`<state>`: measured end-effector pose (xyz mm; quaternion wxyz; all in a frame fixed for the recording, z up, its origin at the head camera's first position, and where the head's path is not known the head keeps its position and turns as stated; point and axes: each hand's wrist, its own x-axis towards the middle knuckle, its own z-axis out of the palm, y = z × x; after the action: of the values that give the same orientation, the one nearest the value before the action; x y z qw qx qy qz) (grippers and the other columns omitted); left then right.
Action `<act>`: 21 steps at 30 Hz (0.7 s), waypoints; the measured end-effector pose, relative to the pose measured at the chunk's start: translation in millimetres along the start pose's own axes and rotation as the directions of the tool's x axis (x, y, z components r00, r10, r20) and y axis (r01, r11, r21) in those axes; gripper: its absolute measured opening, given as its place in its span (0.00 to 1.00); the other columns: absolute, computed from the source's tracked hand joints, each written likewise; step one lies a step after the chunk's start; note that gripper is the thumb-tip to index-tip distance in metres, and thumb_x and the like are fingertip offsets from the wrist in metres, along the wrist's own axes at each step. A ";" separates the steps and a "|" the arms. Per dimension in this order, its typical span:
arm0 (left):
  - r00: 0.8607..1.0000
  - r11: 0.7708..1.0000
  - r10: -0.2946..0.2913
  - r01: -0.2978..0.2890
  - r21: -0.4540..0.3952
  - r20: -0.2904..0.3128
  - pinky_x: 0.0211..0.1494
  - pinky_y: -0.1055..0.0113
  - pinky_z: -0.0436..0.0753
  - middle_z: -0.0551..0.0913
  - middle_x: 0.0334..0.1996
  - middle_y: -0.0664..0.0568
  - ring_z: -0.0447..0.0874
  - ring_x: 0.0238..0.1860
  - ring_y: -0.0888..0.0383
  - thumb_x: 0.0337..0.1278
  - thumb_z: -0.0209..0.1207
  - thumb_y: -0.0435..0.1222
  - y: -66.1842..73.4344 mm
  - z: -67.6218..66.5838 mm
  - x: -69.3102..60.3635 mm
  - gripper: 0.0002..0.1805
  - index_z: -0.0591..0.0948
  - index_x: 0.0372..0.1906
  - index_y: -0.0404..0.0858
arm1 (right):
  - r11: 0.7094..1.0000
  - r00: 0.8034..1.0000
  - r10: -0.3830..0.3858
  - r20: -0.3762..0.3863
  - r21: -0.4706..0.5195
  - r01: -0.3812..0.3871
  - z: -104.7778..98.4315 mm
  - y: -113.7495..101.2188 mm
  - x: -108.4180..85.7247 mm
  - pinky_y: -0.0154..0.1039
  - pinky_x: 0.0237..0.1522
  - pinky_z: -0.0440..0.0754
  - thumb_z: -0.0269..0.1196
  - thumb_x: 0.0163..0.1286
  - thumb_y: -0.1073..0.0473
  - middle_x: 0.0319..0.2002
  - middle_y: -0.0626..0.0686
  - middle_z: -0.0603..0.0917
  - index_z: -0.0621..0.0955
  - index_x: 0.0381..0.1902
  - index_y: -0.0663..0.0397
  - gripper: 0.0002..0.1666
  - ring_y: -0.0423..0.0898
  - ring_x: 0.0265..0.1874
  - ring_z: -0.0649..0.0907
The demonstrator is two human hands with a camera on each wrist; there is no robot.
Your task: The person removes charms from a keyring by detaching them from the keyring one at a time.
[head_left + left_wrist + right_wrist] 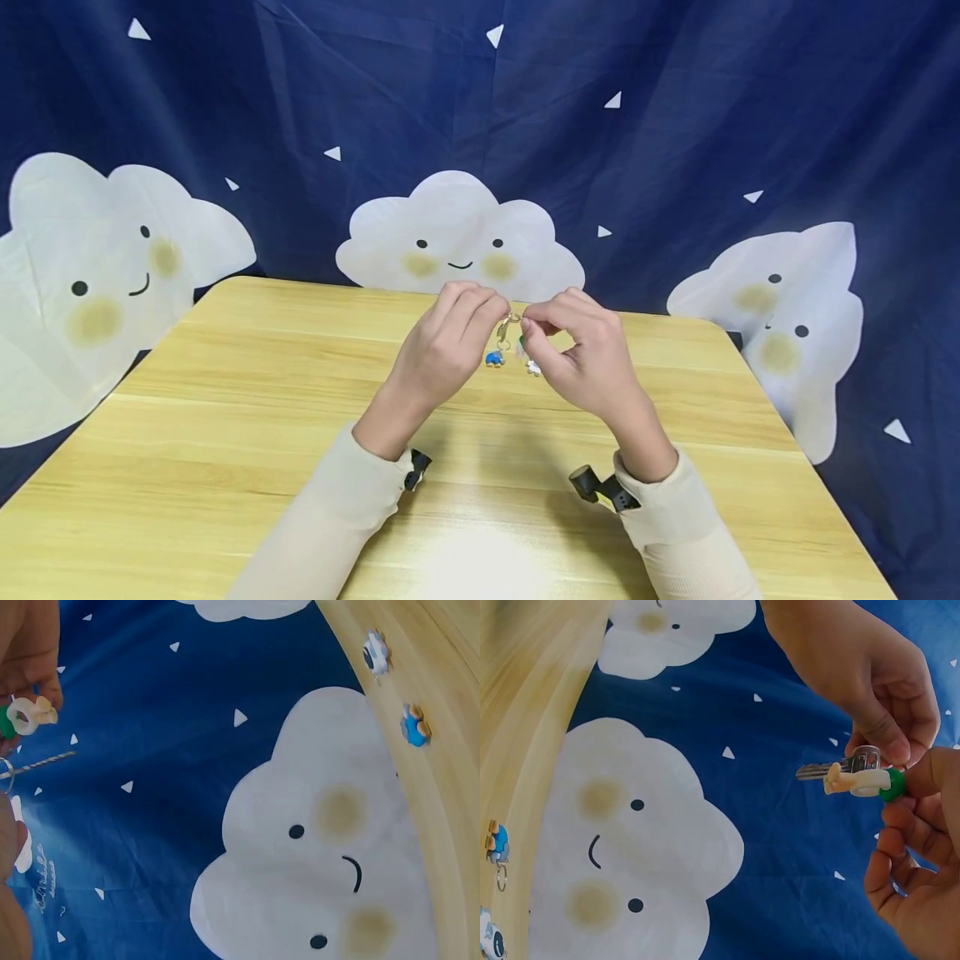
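Note:
Above the table, my left hand (442, 346) and right hand (588, 354) meet fingertip to fingertip. Between them is a silver key (821, 772), its head at my left thumb and finger, which pinch it. A keychain figurine (859, 783), cream with a green end, hangs at my right fingertips, which pinch its ring side. The small metal ring (7, 774) beside the key is partly hidden by fingers. On the table behind lie a blue figurine keychain (494, 358) with a ring and a white figurine keychain (533, 367), both apart from the hands.
The pale wooden table (225, 433) has rounded far corners. A dark blue curtain (420, 92) with smiling clouds and white triangles hangs close behind it. Both sleeved wrists wear a black camera (592, 483).

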<state>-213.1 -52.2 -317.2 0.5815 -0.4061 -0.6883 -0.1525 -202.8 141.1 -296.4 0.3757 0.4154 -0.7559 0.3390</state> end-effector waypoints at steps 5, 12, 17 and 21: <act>0.978 0.936 -0.209 0.199 -0.289 -0.004 0.48 0.62 0.82 0.84 0.36 0.42 0.80 0.40 0.46 0.74 0.56 0.31 2.7 2.0 1.8 0.07 0.81 0.41 0.29 | 1.000 0.998 0.020 -0.060 -0.010 -0.020 0.2 -0.9 -0.3 0.33 0.32 0.75 0.60 0.67 0.62 0.23 0.48 0.83 0.86 0.29 0.57 0.11 0.44 0.27 0.79; 0.738 0.340 -0.606 0.577 -0.743 0.296 0.47 0.66 0.85 0.84 0.40 0.42 0.85 0.40 0.47 0.69 0.60 0.27 13.3 5.4 -0.2 0.07 0.81 0.47 0.26 | 0.999 0.990 0.033 -0.139 0.010 -0.032 1.4 -3.0 1.4 0.34 0.31 0.73 0.61 0.67 0.62 0.23 0.48 0.83 0.86 0.29 0.59 0.10 0.44 0.27 0.78; 0.658 0.169 -0.661 0.597 -0.784 0.359 0.49 0.66 0.85 0.83 0.42 0.42 0.84 0.41 0.52 0.69 0.60 0.24 14.8 4.5 1.2 0.06 0.80 0.47 0.25 | 0.999 0.988 0.031 -0.148 0.017 -0.029 2.1 -3.1 1.3 0.34 0.32 0.74 0.62 0.68 0.62 0.23 0.49 0.83 0.86 0.29 0.59 0.09 0.45 0.27 0.79; 0.704 0.258 -0.645 0.565 -0.783 0.296 0.48 0.67 0.84 0.84 0.40 0.40 0.84 0.39 0.50 0.68 0.59 0.23 13.2 2.9 3.0 0.06 0.80 0.46 0.25 | 1.000 0.991 0.023 -0.132 0.015 -0.021 2.8 -3.8 1.0 0.36 0.31 0.75 0.62 0.67 0.62 0.23 0.48 0.83 0.86 0.29 0.59 0.09 0.44 0.27 0.78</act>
<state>-205.3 -40.8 -318.7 0.2388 -0.3279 -0.6034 -0.6865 -200.7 136.8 -296.2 0.4181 0.3862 -0.7316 0.3752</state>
